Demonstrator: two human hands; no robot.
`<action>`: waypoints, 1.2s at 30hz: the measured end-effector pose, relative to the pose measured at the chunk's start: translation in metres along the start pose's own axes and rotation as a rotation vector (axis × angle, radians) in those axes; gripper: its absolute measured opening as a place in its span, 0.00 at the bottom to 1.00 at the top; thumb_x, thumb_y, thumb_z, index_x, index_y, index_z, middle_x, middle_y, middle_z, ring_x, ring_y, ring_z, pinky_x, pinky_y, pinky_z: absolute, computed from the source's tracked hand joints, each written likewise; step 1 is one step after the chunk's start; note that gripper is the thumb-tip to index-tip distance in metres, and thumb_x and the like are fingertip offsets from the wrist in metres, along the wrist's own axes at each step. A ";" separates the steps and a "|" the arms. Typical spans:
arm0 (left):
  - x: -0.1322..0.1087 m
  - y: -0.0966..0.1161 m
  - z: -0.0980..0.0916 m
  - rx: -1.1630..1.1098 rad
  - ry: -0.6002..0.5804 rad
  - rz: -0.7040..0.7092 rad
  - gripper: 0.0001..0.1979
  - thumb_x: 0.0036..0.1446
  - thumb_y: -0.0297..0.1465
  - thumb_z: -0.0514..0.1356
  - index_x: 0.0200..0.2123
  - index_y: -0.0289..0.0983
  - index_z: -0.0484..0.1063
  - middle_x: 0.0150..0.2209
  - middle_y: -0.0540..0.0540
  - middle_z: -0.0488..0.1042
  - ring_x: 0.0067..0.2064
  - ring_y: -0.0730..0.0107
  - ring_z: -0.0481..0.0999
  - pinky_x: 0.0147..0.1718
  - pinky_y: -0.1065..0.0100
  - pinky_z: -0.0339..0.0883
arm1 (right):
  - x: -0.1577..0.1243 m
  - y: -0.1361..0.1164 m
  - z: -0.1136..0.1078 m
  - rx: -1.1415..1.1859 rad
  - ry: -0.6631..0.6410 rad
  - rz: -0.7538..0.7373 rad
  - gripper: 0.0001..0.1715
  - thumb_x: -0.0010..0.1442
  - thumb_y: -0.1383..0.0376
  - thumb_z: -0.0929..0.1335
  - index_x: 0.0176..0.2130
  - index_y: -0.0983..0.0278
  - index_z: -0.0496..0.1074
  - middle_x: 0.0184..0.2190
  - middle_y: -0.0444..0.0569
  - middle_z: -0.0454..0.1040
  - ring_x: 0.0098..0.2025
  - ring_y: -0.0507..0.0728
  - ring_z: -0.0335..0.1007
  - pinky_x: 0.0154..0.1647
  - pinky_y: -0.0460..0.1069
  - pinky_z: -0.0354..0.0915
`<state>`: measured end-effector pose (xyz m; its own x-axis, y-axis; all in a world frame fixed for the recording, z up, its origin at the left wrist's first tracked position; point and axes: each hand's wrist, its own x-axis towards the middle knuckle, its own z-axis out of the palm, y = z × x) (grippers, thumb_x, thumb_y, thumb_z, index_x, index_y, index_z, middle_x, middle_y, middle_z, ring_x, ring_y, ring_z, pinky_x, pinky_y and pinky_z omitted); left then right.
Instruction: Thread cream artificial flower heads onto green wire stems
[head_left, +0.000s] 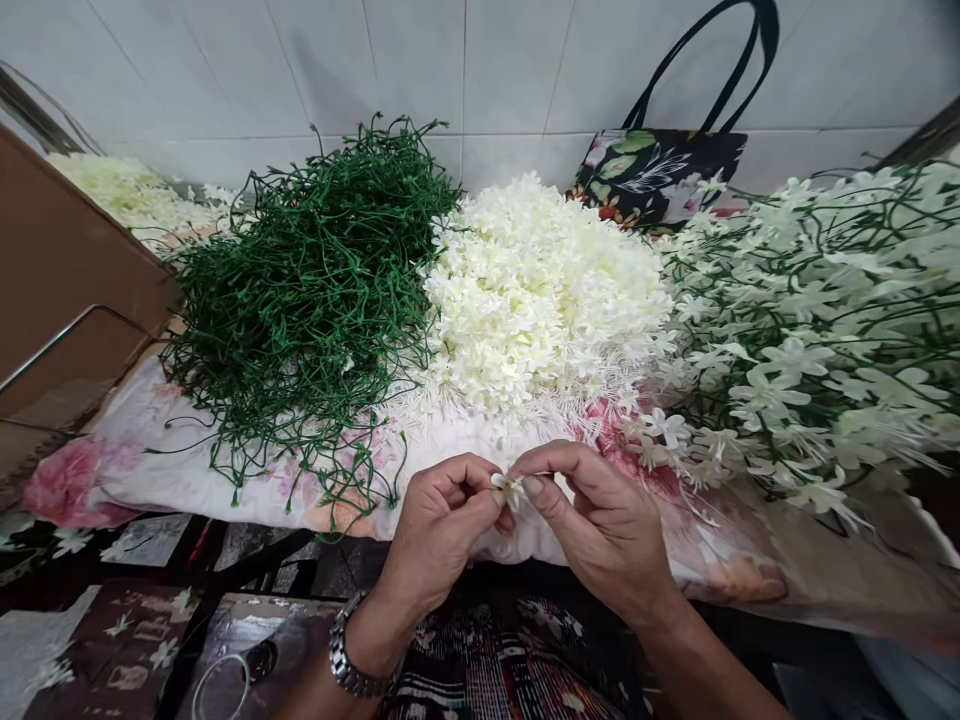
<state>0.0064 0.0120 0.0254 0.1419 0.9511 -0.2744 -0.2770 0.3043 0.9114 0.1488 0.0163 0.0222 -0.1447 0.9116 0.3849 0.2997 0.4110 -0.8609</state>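
Close above the front edge of the flowered cloth, my left hand (457, 515) and my right hand (592, 510) meet at a small white artificial flower (510, 488). Both hands are closed in a pinch on it, thumbs against forefingers. The fingers partly cover the flower, and I cannot make out a stem. Straight ahead lies a heap of loose cream-white artificial flower heads (540, 290). To its left is a tangled pile of green plastic stems (315, 270). On the right, white flowers with green stems (810, 350) lie in a large bunch.
The flowered cloth (180, 450) covers the work surface. A brown cardboard box (67, 250) stands at the left, with more pale flowers (127, 195) behind it. A black floral handbag (660, 170) leans against the tiled wall (502, 70). Some fallen flowers (163, 653) lie low at the left.
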 end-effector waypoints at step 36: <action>-0.004 -0.014 0.002 -0.256 0.137 -0.003 0.08 0.38 0.29 0.67 0.20 0.33 0.70 0.17 0.53 0.67 0.19 0.79 0.62 0.20 0.76 0.56 | -0.012 0.009 0.014 -0.061 -0.045 -0.163 0.08 0.58 0.74 0.64 0.34 0.62 0.68 0.30 0.47 0.70 0.32 0.50 0.70 0.31 0.43 0.68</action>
<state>0.0116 0.0041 0.0147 0.0179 0.9432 -0.3316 -0.5105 0.2938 0.8081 0.1399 0.0091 0.0055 -0.2374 0.8318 0.5017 0.3253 0.5547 -0.7658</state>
